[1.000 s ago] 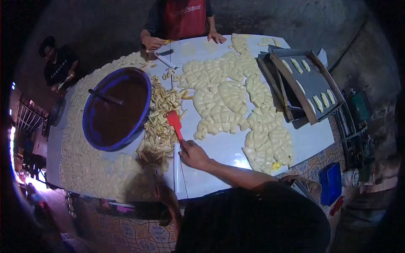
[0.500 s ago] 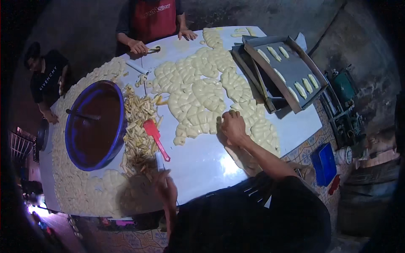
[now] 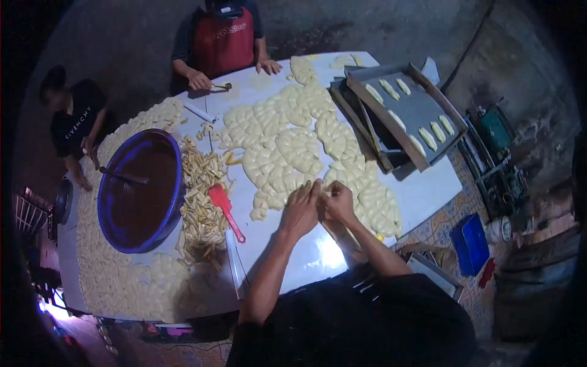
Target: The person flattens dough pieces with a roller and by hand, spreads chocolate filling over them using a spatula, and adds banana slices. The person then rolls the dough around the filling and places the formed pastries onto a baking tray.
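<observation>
My left hand (image 3: 302,205) reaches to the lower edge of the cut, pale dough pieces (image 3: 275,165), its fingers stretched out. Beside it, my right hand (image 3: 336,199) is closed at the dough, fingertips bent; what it grips is hidden. A red spatula (image 3: 225,211) lies left of my hands, beside a pile of pale sliced strips (image 3: 202,171). A white tube (image 3: 235,260) lies near the front edge of the white table (image 3: 428,202).
A blue basin (image 3: 137,196) of brown liquid with a ladle stands left. Metal trays (image 3: 416,107) with several dough sticks are stacked right. Two people (image 3: 223,40) (image 3: 76,122) stand at the far and left edges. A blue bin (image 3: 468,244) is on the tiled floor.
My right hand has left the spatula and moved right onto the dough. My left hand has moved up from the front edge to join it. The view has shifted.
</observation>
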Motion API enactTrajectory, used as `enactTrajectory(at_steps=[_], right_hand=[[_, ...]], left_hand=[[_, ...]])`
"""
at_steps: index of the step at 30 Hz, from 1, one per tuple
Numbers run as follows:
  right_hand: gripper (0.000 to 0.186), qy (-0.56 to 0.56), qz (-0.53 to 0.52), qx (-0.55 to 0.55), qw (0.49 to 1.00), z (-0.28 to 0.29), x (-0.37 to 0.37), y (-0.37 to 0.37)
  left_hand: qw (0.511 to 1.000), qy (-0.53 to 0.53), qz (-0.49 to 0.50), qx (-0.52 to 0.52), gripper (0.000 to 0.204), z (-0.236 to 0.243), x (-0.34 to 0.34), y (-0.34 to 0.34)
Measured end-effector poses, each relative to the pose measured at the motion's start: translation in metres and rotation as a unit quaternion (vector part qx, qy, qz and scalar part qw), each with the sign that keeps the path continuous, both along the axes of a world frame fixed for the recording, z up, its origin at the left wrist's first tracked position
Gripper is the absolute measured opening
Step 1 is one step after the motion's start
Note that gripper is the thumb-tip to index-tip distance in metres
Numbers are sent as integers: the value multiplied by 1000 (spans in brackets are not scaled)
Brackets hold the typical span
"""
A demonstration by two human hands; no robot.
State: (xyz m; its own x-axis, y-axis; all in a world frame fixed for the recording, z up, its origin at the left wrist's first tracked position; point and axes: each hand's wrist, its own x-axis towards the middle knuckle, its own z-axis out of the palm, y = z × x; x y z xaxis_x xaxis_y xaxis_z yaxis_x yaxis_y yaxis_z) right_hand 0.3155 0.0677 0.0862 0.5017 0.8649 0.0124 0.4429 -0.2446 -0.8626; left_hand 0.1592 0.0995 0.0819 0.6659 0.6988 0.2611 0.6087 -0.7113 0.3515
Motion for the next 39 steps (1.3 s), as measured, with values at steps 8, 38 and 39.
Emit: enactTrajectory(at_steps=[8,38,39], right_hand=[[15,436,-73,322,837,58,55,-88],[31,208,261,-37,942,10,-121,-98],[27,129,270,-55,953,12,-117,-100]], left_hand=[[997,39,-32,-50,76,-44,27,21],[724,-511,292,-359,16,4,-105,-149],[753,-456,342,-329,20,-2,-106,-150]])
